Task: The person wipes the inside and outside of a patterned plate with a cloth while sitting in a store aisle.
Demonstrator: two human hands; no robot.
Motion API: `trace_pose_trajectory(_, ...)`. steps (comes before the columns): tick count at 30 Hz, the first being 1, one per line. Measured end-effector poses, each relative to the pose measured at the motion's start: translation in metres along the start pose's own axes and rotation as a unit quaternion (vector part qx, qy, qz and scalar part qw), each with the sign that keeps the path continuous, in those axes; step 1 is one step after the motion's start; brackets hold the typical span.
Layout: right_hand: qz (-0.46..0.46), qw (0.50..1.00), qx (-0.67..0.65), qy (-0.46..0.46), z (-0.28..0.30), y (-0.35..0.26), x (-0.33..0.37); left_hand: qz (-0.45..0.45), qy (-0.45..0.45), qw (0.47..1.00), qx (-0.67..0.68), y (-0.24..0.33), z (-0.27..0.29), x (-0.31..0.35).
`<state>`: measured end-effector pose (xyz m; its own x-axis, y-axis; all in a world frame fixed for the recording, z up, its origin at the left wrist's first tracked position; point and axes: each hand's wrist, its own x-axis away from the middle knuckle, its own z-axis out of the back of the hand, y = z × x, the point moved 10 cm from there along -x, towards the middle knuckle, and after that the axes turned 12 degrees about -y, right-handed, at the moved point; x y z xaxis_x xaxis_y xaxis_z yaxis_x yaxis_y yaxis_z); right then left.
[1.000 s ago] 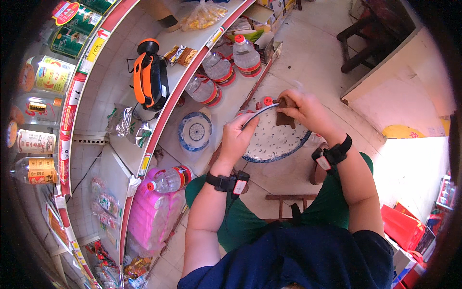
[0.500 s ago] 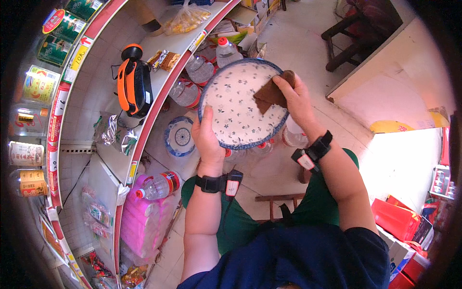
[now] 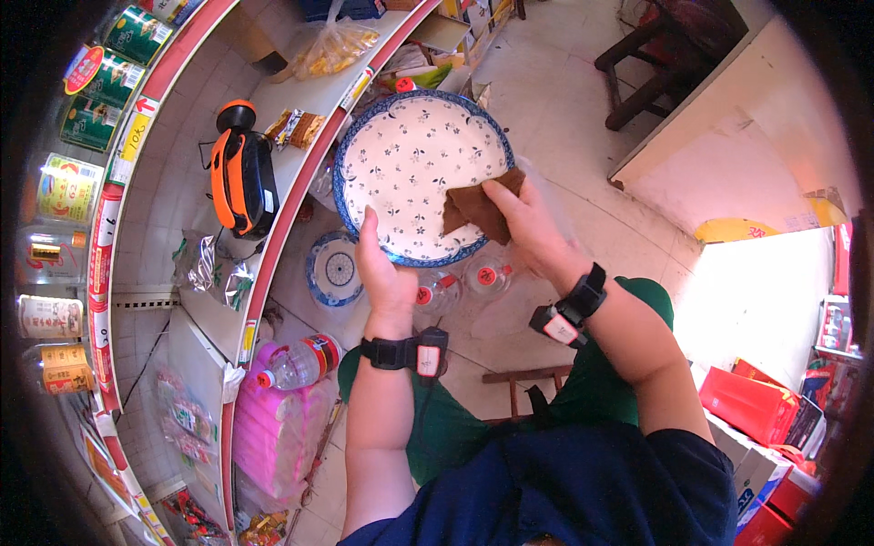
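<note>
A round white plate (image 3: 414, 168) with a blue rim and small flower pattern is held up in front of me. My left hand (image 3: 384, 273) grips its lower left edge, thumb on the face and the other fingers hidden behind. At the lower right rim my right hand (image 3: 533, 223) pinches a brown cloth (image 3: 478, 209) that lies against the plate's face. Black bands with small white-labelled boxes circle both wrists. Below and left of the plate, a second blue-and-white plate (image 3: 335, 269) rests near the shelf's foot.
Shelving on the left carries an orange-and-black device (image 3: 244, 182), snack packets and a bag of yellow food (image 3: 335, 50). Clear plastic bottles (image 3: 487, 276) stand on the floor beyond my knees. A bottle (image 3: 300, 361) lies on pink packs (image 3: 273, 428). A dark stool (image 3: 669, 64) and red boxes (image 3: 748, 405) are at right.
The plate has shifted left and slightly up, tilting to face me more. My right hand and the cloth have moved left and down to the plate's lower right edge.
</note>
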<state>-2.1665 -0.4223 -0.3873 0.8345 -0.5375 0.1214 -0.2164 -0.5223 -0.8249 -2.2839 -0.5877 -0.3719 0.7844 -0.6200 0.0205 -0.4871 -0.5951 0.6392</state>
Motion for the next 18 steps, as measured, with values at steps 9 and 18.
trace_pose_trajectory(9, 0.077, 0.859, 0.468, -0.192, -0.03, -0.068, 0.003, 0.084, -0.061, 0.937, -0.333, 0.026, -0.005, 0.019)
trace_pose_trajectory(18, 0.033, 0.918, 0.368, -0.146, -0.014, -0.065, -0.014, 0.064, -0.004, 0.963, -0.261, 0.013, -0.007, 0.006)
